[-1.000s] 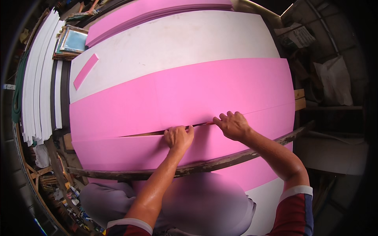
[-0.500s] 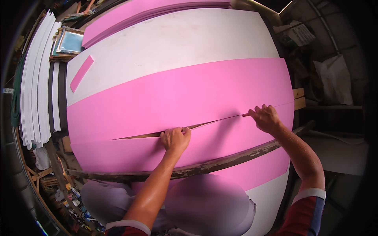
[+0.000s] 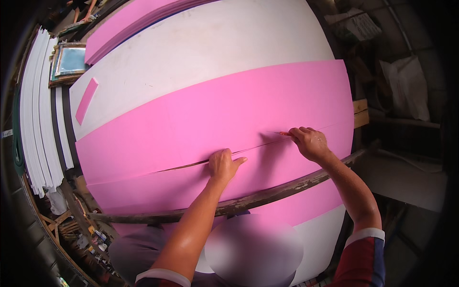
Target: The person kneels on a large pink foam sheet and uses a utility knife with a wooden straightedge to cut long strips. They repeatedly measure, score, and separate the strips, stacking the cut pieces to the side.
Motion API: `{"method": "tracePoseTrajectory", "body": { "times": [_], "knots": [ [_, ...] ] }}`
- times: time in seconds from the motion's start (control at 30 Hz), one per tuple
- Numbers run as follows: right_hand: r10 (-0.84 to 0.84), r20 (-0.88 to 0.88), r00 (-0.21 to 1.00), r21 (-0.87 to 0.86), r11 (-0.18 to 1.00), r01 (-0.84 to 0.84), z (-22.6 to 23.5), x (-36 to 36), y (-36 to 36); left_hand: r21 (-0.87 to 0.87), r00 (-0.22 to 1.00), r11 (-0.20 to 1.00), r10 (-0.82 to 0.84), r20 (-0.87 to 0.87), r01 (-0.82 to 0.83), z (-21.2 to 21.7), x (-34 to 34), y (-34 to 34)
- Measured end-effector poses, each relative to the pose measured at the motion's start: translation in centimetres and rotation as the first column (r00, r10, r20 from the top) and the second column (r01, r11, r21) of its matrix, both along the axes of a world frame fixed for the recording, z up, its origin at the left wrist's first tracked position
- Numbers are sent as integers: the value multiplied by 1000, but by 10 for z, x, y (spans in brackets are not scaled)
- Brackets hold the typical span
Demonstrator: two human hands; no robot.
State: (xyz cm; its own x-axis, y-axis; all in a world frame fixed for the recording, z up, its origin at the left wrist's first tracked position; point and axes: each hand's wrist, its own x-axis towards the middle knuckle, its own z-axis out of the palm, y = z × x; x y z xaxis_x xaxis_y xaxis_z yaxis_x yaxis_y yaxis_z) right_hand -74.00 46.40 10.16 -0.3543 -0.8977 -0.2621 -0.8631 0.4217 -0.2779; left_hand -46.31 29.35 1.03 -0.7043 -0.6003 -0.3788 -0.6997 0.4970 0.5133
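From here, my right grip clasps an orange cutter over the central pink sheet; my left grip's hold I can't tell. The slit gapes leftward, seemingly unparted at right

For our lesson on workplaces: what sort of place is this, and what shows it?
Probably a workshop: the right hand holds a red-handled blade over a slit pink sheet, more pink sheets lie stacked beyond, and long white strips lie at the left.
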Motion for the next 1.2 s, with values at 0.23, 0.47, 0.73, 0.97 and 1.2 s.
{"method": "tracePoseTrajectory", "body": {
  "times": [0.23, 0.47, 0.73, 0.97, 1.2],
  "knots": [
    [107, 0, 994, 188, 977, -106, 43, -1, -11, 227, 889, 973, -62, 454, -48, 24, -46, -22],
    [257, -133, 957, 406, 895, -183, 118, 0, -38, 211, 862, 974, -35, 505, -84, 33, -63, -33],
    [308, -76, 948, 271, 922, -278, 95, 13, -48, 210, 830, 975, -63, 555, -66, 31, -63, -41],
    [223, 51, 973, 112, 967, -228, 50, -10, -19, 275, 853, 961, -166, 496, 27, 36, -59, -49],
    [361, 57, 931, 27, 931, -363, 24, -15, 5, 46, 970, 999, -36, 239, 26, 54, -59, 18]
  ]
}}
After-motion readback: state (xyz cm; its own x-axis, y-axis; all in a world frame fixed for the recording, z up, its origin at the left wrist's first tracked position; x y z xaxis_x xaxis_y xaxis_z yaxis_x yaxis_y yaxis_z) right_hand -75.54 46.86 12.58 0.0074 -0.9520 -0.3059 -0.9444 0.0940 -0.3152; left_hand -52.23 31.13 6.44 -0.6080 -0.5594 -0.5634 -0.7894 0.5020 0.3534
